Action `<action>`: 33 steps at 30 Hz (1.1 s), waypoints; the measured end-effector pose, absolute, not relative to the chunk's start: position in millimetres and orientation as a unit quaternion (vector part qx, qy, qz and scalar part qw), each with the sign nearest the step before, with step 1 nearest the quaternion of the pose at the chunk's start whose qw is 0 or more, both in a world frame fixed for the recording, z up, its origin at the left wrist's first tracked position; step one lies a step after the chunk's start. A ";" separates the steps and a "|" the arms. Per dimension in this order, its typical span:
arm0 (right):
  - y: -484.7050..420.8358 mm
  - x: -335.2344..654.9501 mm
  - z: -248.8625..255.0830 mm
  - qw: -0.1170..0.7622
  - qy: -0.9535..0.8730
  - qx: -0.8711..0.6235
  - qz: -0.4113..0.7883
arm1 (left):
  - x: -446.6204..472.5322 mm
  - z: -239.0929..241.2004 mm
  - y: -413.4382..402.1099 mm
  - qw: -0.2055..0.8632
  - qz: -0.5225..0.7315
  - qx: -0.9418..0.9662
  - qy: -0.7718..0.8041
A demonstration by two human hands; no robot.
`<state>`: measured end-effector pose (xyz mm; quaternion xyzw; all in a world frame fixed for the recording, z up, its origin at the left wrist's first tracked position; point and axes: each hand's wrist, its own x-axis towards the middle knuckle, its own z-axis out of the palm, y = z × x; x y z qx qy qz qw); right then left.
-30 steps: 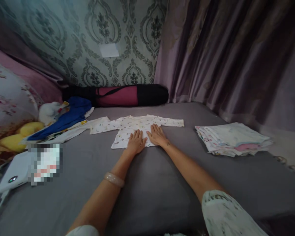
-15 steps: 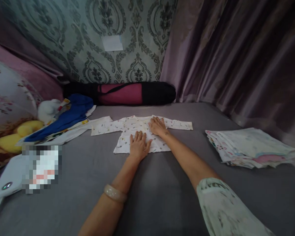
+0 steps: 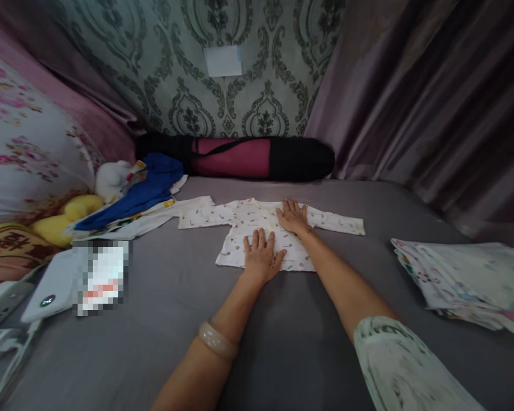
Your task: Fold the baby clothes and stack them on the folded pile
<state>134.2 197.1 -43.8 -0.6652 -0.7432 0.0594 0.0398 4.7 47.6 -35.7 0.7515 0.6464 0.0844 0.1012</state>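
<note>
A small white long-sleeved baby shirt (image 3: 240, 220) with a tiny coloured print lies spread flat on the grey bed sheet (image 3: 163, 319), sleeves out to both sides. My left hand (image 3: 262, 255) lies flat on its lower hem, fingers spread and open; a pale bangle (image 3: 217, 341) sits on that wrist. My right hand (image 3: 292, 217) rests flat on the upper right chest of the shirt, near the right sleeve, fingers stretched out and holding nothing.
A stack of folded baby clothes (image 3: 466, 274) lies at the right. At the left are a blue garment (image 3: 141, 185) on white clothes, a white plush toy (image 3: 111, 178), a yellow plush (image 3: 68, 214) and a white device (image 3: 51, 288). A black and maroon roll bag (image 3: 248, 157) lies along the wall.
My right hand has slid up from the hem to the shirt's upper right part. My left hand has stayed on the hem. The camera has moved closer and turned left.
</note>
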 end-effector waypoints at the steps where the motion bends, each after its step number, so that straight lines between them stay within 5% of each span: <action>1: 197.1 133.8 -41.1 0.035 -0.743 -0.665 0.069 | 4.7 -34.0 48.0 0.103 0.088 0.751 0.646; 22: 191.2 101.5 -33.6 0.059 -0.711 -0.696 0.084 | -2.0 -26.0 53.4 0.122 0.105 0.699 0.697; 33: 199.6 57.0 -20.9 0.037 -0.884 -0.464 0.040 | -8.7 -26.6 55.7 0.134 0.097 0.684 0.711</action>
